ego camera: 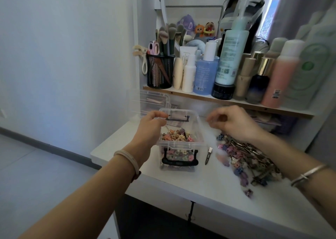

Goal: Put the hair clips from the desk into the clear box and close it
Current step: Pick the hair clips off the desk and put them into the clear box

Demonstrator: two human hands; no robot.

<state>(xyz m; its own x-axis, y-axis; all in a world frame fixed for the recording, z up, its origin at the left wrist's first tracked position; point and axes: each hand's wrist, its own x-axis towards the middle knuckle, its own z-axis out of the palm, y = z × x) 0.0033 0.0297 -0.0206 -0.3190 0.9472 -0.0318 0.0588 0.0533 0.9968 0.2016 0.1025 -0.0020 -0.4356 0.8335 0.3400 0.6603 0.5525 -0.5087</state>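
— Where are the hands?

— The left hand [151, 125] holds the far left rim of the clear box [179, 144], fingers curled over the edge. The right hand [234, 123] hangs above the desk just right of the box, fingers curled. It is blurred, so I cannot tell whether it pinches anything.

— And the box itself?

— It stands open-topped near the left edge of the white desk [200, 180]. It is partly filled with small coloured clips [177, 136] and has a black handle [180, 161] on its near side.

— The other clips?

— A pile of hair clips [249, 158] lies on the desk right of the box, below the right wrist. One silver clip [208, 155] lies alone between box and pile.

— Further out?

— Behind the box a clear plastic piece [151, 100] stands on edge; whether it is the lid I cannot tell. Above, a shelf [227, 102] carries bottles [205, 75] and a black mesh cup [160, 71] of brushes [169, 33].
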